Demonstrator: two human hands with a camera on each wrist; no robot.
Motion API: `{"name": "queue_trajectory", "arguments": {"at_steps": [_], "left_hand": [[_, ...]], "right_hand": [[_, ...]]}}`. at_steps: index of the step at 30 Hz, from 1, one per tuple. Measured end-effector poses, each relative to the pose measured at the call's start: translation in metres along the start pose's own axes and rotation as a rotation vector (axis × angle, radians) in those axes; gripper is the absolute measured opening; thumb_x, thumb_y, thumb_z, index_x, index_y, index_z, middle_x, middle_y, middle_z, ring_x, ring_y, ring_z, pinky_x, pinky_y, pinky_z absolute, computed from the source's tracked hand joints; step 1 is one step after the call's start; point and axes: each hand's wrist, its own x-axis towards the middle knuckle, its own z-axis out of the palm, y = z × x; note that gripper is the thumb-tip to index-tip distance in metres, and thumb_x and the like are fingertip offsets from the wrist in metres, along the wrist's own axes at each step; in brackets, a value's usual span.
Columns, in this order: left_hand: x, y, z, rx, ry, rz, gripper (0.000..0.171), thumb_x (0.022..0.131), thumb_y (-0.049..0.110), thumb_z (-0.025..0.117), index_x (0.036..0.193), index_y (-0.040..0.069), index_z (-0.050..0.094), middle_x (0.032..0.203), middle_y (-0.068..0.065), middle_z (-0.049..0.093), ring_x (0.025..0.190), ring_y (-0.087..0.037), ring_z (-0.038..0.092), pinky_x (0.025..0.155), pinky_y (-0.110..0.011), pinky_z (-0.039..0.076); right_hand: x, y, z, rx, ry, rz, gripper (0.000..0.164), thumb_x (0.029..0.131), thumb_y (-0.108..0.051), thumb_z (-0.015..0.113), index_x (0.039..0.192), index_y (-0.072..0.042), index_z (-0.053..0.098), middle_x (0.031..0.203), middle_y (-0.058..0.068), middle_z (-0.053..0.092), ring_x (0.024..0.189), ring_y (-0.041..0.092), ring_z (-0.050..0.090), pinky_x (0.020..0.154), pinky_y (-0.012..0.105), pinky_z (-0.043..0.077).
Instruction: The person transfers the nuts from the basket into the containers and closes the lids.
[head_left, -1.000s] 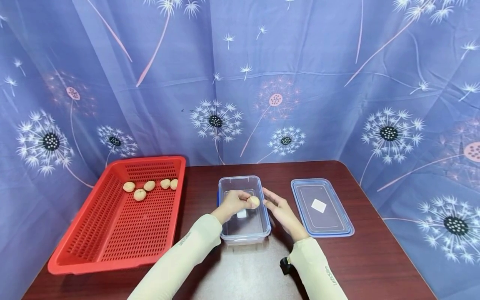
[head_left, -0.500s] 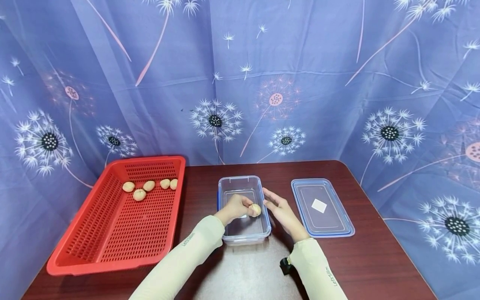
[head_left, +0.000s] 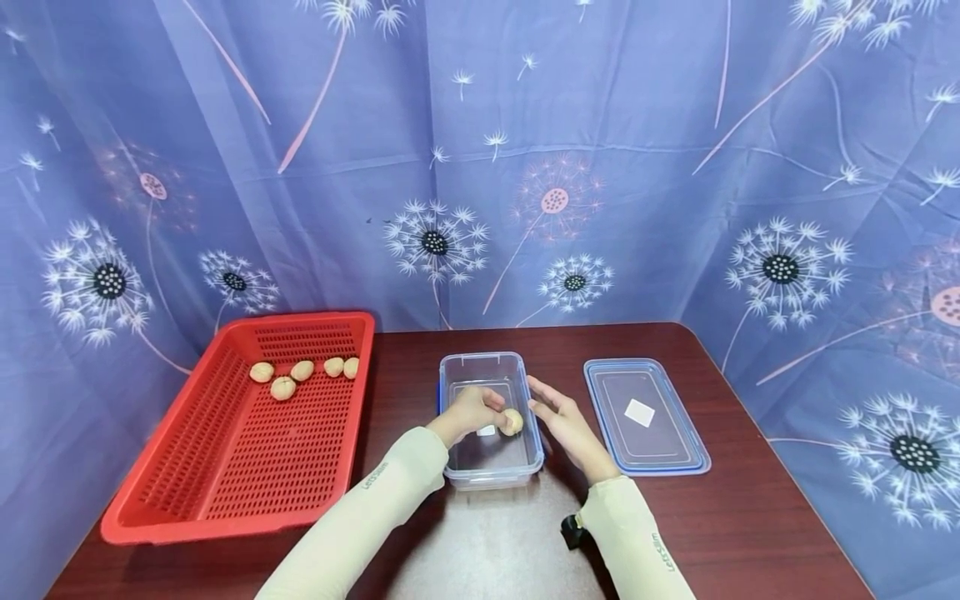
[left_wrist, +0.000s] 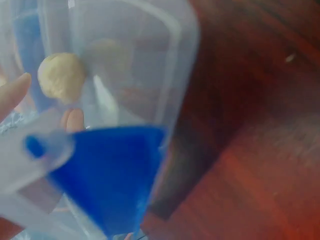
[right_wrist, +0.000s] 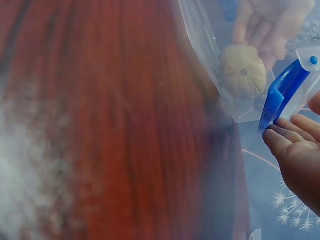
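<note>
A pale walnut [head_left: 512, 422] lies low in a clear plastic box [head_left: 495, 477], against its right side. My left hand [head_left: 474, 412] reaches into the box right at this walnut. The left wrist view shows gaps between the walnut [left_wrist: 62, 77] and the thumb and finger beside it. Outside the right wall, my right hand [head_left: 564, 425] is held with fingers extended. Its fingertips are right at a hanging blue latch [right_wrist: 284, 92] in the right wrist view, where the walnut [right_wrist: 243, 72] shows through the wall.
On the left stands a red slotted basket [head_left: 247, 529] with several walnuts [head_left: 282, 388] near its far end. The box's clear lid [head_left: 647, 417], edged in blue, lies flat at right on the dark wooden table [head_left: 757, 517]. A dandelion-print curtain [head_left: 480, 167] hangs behind.
My left hand lowered the walnut toward the near end of the box, and its fingers have since drawn slightly off it. The right hand has stayed beside the box.
</note>
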Motion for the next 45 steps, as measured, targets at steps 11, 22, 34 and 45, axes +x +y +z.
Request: {"name": "queue_trajectory", "arguments": {"at_steps": [11,22,34,45], "left_hand": [[0.004,0.038,-0.029,0.018,0.054,0.062,0.036,0.077,0.003,0.077,0.109,-0.008,0.066,0.096,-0.015,0.071,0.089,-0.023,0.067,0.08,-0.03,0.054],[0.003,0.084,-0.083,-0.032,0.102,0.144,0.036,0.081,0.01,0.076,0.115,0.0,0.067,0.11,-0.014,0.069,0.101,-0.025,0.065,0.089,-0.034,0.05],[-0.013,0.085,-0.174,-0.104,0.224,0.231,0.04,0.087,0.017,0.073,0.124,0.004,0.063,0.124,-0.016,0.063,0.112,-0.022,0.06,0.103,-0.038,0.041],[-0.028,0.028,-0.235,-0.027,0.344,0.201,0.042,0.091,0.023,0.068,0.128,0.004,0.06,0.119,-0.004,0.067,0.097,-0.001,0.061,0.093,-0.028,0.046]], "right_hand": [[0.001,0.0,0.001,0.013,-0.011,0.003,0.047,0.097,-0.004,0.051,0.143,0.002,0.041,0.146,0.018,0.042,0.137,0.03,0.036,0.112,0.043,0.027],[-0.001,-0.003,0.002,0.013,-0.001,0.002,0.048,0.098,-0.006,0.051,0.144,0.002,0.039,0.147,0.018,0.04,0.137,0.03,0.035,0.112,0.042,0.025],[0.0,-0.001,0.002,-0.015,0.01,0.007,0.046,0.097,-0.006,0.053,0.142,0.001,0.044,0.145,0.017,0.044,0.135,0.03,0.038,0.111,0.043,0.029],[0.0,0.001,0.002,0.004,0.023,0.015,0.046,0.096,-0.004,0.053,0.142,0.0,0.045,0.144,0.016,0.045,0.135,0.028,0.038,0.111,0.042,0.029]]}}
